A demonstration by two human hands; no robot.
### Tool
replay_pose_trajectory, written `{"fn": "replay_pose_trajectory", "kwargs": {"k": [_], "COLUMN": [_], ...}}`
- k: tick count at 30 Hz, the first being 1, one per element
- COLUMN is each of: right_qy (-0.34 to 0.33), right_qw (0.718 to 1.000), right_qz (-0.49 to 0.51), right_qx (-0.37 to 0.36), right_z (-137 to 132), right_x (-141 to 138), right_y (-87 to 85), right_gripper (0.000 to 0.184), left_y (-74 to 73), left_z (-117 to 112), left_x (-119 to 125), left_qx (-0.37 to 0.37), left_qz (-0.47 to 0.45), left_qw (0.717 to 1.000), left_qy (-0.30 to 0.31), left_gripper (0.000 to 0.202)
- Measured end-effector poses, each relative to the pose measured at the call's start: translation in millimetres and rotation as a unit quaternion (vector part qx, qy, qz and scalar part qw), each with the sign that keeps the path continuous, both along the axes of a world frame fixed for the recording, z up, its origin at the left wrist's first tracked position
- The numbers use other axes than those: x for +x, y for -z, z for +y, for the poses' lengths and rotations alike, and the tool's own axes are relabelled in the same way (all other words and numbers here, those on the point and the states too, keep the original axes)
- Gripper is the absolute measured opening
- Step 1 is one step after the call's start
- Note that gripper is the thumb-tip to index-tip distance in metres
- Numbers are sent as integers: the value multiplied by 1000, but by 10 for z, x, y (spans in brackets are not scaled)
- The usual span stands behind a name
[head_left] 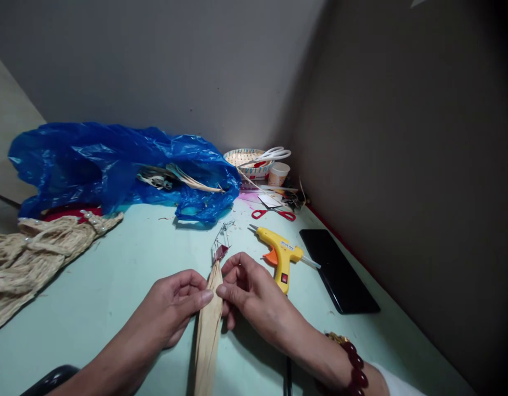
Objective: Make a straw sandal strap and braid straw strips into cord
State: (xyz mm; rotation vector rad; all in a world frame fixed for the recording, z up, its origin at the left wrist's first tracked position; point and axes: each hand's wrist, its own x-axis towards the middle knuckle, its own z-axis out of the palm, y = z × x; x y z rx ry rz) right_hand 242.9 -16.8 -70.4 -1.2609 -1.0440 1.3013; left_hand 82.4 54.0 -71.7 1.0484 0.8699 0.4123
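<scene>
A long pale dried husk strip (207,341) lies lengthwise on the light green table (113,286), with a red binder clip (220,250) fixed to its far end. My left hand (177,308) pinches the strip's left edge between thumb and fingers. My right hand (247,291), a dark red bead bracelet on its wrist, pinches the right edge opposite. Both hands are closed on the strip just below the clip.
A yellow glue gun (280,256) lies right of my hands, a black phone (338,269) beyond it. Red-handled scissors (274,213), a woven basket (247,160) with white scissors and a small cup stand at the back. A blue plastic bag (109,165) and tan fibre bundle (34,253) lie left.
</scene>
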Motion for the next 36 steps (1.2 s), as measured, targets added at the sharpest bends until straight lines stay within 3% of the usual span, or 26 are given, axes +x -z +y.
{"fn": "replay_pose_trajectory", "kwargs": {"k": [7, 17, 21, 28, 31, 36], "right_qy": [5, -7, -5, 3, -4, -12], "right_qw": [999, 998, 993, 982, 987, 998], "right_qz": [38, -55, -119, -189, -160, 9], "right_qx": [-34, -37, -21, -4, -8, -69], "right_z": [-5, -32, -59, -65, -75, -67], "right_x": [23, 30, -8, 18, 34, 7], "right_y": [-85, -90, -122, -130, -129, -181], "right_gripper": [15, 16, 37, 35, 30, 33], "left_y": [-68, -151, -126, -208, -218, -214], "left_z": [3, -85, -90, -119, -89, -80], "left_x": [-69, 8, 34, -98, -143, -141], "left_qx": [-20, 15, 33, 34, 35, 41], "left_qz": [62, 87, 66, 71, 82, 81], "left_qw": [998, 996, 997, 995, 993, 993], "left_qy": [19, 5, -8, 53, 72, 74], "left_gripper": [36, 34, 46, 34, 29, 25]}}
